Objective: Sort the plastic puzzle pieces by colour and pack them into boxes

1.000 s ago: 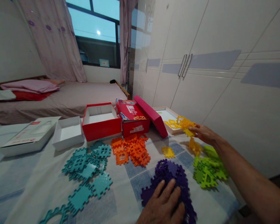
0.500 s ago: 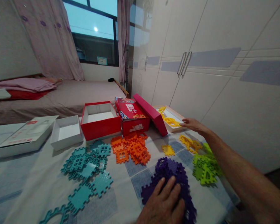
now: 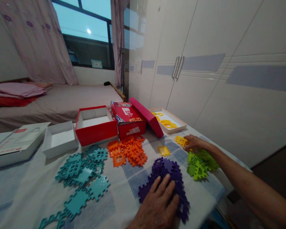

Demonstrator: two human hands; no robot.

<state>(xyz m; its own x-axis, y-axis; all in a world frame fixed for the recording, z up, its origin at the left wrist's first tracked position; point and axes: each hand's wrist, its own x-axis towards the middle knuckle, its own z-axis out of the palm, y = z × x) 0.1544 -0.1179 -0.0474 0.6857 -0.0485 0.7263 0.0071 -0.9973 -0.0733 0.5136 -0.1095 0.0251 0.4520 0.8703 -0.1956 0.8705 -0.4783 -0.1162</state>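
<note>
A bed (image 3: 62, 101) stood at the back left, under a window (image 3: 85, 31). The bench (image 3: 26, 190) wore a checked cloth. On it lay teal pieces (image 3: 81, 173), then orange pieces (image 3: 127, 152). The left hand (image 3: 154, 206) lay flat, fingers spread, on purple pieces (image 3: 166, 171). The right hand (image 3: 195, 143), fingers loose, touched yellow pieces (image 3: 181, 140). White cupboards (image 3: 216, 79) stood right.
</note>
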